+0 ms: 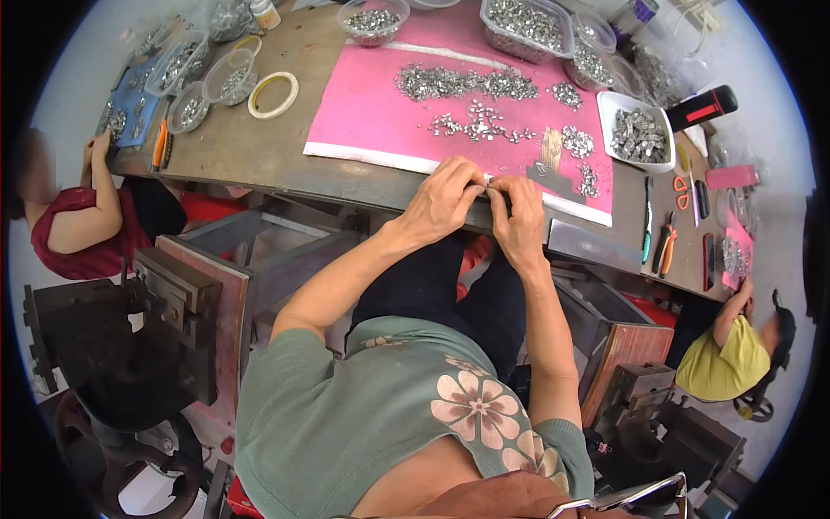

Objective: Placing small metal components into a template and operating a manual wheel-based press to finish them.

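Observation:
At the near edge of the pink mat [363, 112], my two hands meet with fingertips pinched close together. My left hand [441, 201] is closed, thumb against forefinger. My right hand [517, 218] is closed the same way, almost touching it. Whatever sits between the fingertips is too small to make out. Just beyond them lie scattered small silvery metal pieces [484, 123], with a longer heap of metal bits [432, 83] farther back. To the right of my hands are a bundle of thin tan sticks [551, 149], a flat grey strip [558, 183] and several little metal piles [577, 141].
A white tub of metal parts [638, 160] stands to the right, near pliers [665, 246] and orange-handled scissors [681, 194]. Clear containers [527, 59] line the back. A tape roll [273, 95] lies left. Co-workers sit at the left [82, 216] and right [724, 363].

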Demonstrator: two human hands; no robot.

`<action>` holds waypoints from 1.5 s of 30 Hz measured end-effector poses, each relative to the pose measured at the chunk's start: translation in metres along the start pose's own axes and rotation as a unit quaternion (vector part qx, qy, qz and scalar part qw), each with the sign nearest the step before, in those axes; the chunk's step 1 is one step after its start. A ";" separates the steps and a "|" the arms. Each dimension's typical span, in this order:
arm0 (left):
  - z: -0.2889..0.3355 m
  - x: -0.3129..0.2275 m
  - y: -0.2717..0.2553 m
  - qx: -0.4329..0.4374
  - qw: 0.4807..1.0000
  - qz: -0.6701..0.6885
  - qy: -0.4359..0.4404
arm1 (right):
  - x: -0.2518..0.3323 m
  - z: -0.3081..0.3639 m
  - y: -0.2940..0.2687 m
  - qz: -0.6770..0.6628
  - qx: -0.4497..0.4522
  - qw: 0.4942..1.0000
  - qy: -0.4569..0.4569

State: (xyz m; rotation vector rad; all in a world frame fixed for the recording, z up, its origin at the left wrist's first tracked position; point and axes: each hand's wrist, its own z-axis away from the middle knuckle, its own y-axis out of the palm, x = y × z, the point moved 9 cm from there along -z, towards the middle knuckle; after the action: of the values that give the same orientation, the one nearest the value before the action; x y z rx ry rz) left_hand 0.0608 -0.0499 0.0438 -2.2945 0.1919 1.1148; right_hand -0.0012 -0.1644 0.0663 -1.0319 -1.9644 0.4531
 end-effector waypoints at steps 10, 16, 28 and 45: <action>0.003 -0.018 -0.004 -0.032 0.994 -0.084 0.069 | 0.011 0.002 -0.001 0.087 -0.001 0.994 -0.062; 0.008 -0.029 -0.010 -0.058 0.982 -0.121 0.137 | 0.017 0.001 -0.001 0.106 -0.001 0.990 -0.089; -0.019 0.027 -0.042 -0.066 0.973 -0.221 0.020 | 0.016 -0.011 -0.003 0.089 0.079 0.986 -0.113; -0.026 0.021 -0.030 -0.030 0.980 -0.191 0.047 | -0.030 -0.062 0.039 0.148 0.066 0.987 0.013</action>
State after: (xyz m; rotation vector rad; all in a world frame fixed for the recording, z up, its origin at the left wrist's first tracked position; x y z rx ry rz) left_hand 0.1025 -0.0370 0.0530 -2.3091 -0.2434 0.8254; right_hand 0.0778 -0.1699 0.0617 -1.2416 -1.7376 0.7199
